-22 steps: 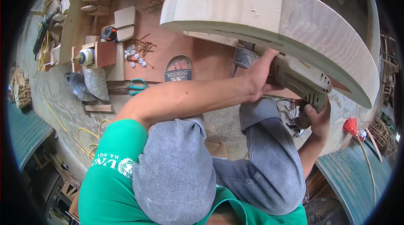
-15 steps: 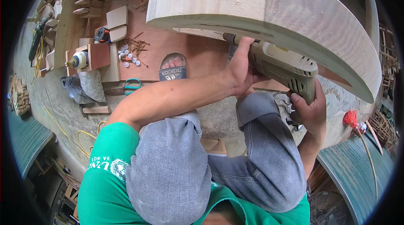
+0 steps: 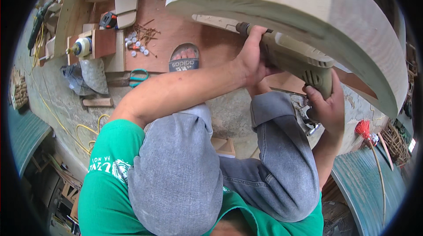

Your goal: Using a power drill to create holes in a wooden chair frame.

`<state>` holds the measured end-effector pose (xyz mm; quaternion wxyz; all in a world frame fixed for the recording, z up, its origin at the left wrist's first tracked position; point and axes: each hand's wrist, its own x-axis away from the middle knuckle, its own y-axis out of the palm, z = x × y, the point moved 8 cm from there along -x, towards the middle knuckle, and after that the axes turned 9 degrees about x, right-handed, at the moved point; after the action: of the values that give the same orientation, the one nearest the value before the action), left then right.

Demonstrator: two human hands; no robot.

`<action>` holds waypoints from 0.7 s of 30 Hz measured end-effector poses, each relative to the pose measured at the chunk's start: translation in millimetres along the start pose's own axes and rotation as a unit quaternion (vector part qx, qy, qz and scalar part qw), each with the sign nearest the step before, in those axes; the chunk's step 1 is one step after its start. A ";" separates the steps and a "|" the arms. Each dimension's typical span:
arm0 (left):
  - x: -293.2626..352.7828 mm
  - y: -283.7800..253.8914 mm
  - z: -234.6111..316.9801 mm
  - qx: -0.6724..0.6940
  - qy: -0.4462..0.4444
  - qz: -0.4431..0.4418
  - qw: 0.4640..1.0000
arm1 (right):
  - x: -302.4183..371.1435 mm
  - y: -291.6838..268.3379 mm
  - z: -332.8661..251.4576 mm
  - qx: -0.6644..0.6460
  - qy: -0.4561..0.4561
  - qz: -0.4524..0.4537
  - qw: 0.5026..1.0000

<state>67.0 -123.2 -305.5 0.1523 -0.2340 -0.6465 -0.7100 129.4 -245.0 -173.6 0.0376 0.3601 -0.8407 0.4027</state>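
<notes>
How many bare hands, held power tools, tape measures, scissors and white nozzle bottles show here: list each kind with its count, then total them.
Bare hands: 2, left hand and right hand
Held power tool: 1
Tape measure: 1
Scissors: 1
White nozzle bottle: 1
Total: 6

Approx. 10 o'clock: blk/orange tape measure [image 3: 108, 20], w/ a white bottle [image 3: 83, 47] nr it, yellowish nozzle pointing to 9. Twd 11, two pale wood pcs. [image 3: 126, 2] lie edge to edge. Betw. 10 & 11, loose brown screws [image 3: 146, 33] lie in a heap, white caps [image 3: 137, 44] just beside. Nr 9: clear plastic bag [image 3: 94, 76], teal-handled tool [image 3: 139, 75], plus yellow cord [image 3: 82, 125] looped slightly lower. Abt 3: bright red tuft [image 3: 363, 128]. At 4, corrugated grn sheet [image 3: 370, 178]; twd 5, poss. a fan [image 3: 337, 218], too dark to be sure.
</notes>
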 end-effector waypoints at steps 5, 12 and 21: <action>0.9 1.8 8.7 0.043 0.016 -0.042 0.998 | -5.5 -0.4 -26.7 0.040 -0.029 -0.048 0.998; 8.9 1.2 18.0 0.070 0.031 -0.044 0.996 | -6.8 10.2 -66.7 0.109 -0.091 -0.043 0.989; 8.3 -10.6 22.1 0.104 0.059 -0.051 0.992 | -8.5 22.1 -69.6 0.158 -0.066 -0.051 0.984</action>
<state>57.5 -99.4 -308.9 0.1766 -0.1414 -0.7178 -0.6585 105.8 -181.9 -144.2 -0.0552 0.4295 -0.7477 0.5034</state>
